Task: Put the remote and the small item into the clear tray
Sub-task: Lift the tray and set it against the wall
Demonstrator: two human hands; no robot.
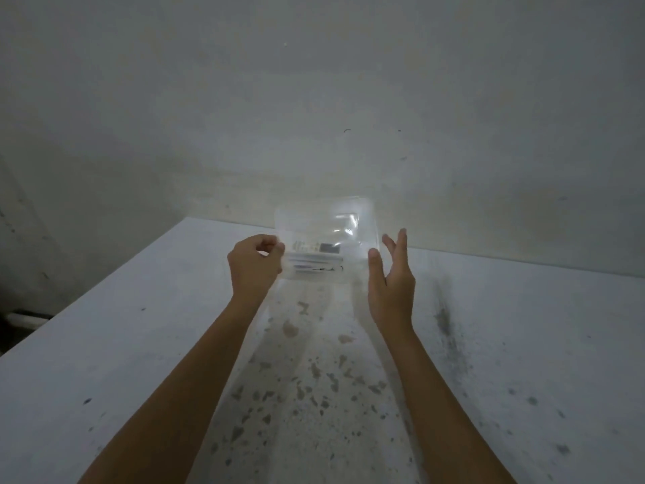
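Lying crosswise, remote (316,247), in clear tray (363,218)

Dim, flat grey light, no clear source, hardly any shadows. Glare patches on the clear tray (326,239) wash out its walls; contents inside read soft. Whole frame slightly hazy. Wide-angle bend: table (139,344) edges splay outward, forearms stretch at the bottom. Corners darker.

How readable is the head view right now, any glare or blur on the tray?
Head view: dim and soft overall; glare patches on the clear tray wash out its far wall, the remote inside shows only faintly; left hand and right hand slightly blurred; wide-angle bends the table edge.
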